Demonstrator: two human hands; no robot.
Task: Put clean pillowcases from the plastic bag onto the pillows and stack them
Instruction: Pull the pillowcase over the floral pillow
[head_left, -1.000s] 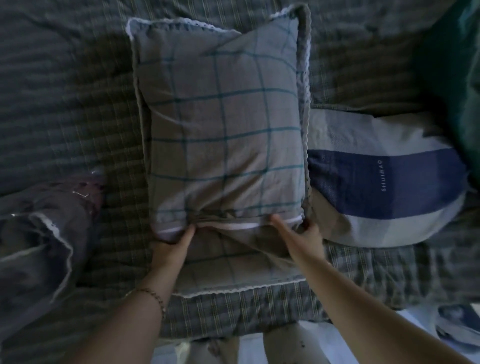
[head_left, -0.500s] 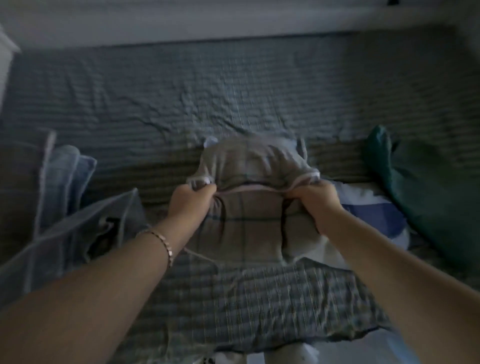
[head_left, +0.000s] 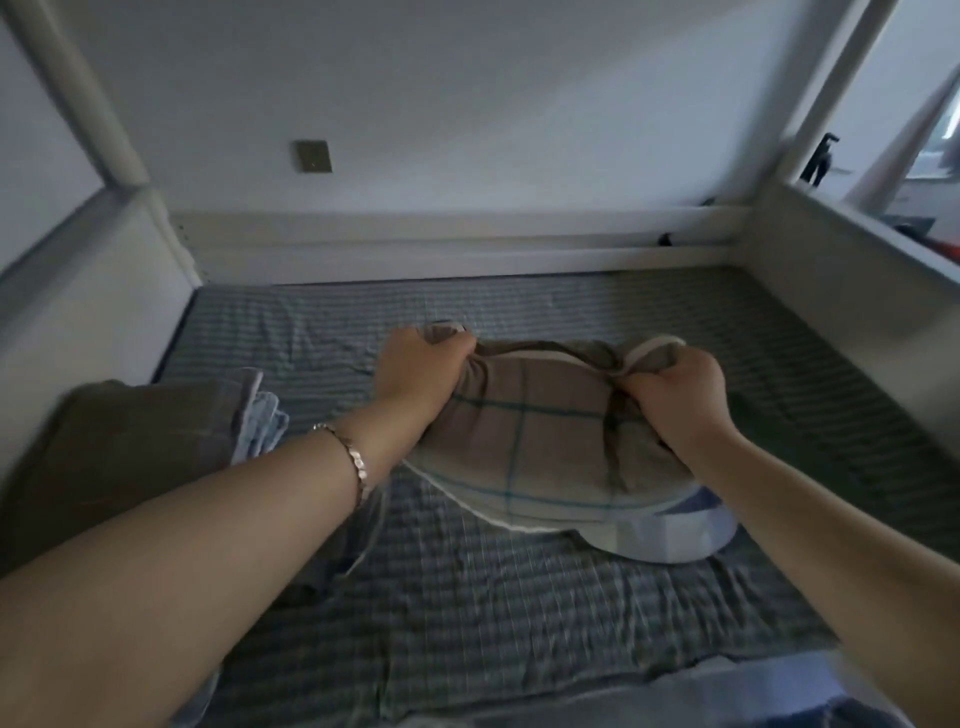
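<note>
On my feed both hands reach out over the bed. The left hand (head_left: 421, 374) has its fingers curled tight round the far left corner of the checked pillowcase (head_left: 530, 441), with the white-trimmed edge bunched in its fist. The right hand (head_left: 675, 400) grips the far right corner the same way, thumb and fingers pinching a gathered fold, and a loop of white trim stands up above the knuckles. The pillowcase is brown-grey with teal lines, stuffed full and rounded. It lies across the middle of the bed between the two hands, and its near right part rests on a blue-and-white striped pillow (head_left: 675, 540), which peeks out from under it. Both sit on the striped bed sheet (head_left: 493, 623), which is wrinkled toward me. A metal bracelet (head_left: 358, 467) circles the left wrist. To the left, near that forearm, I make out a heap of brown checked cloth (head_left: 135, 447) with a pale blue cloth (head_left: 267, 421) just beside it. That side is blurred, and I cannot tell whether plastic covers it. Past the sheet a white bed rail (head_left: 467, 249) runs along the wall, with a square wall plate (head_left: 313, 156) above it.
</note>
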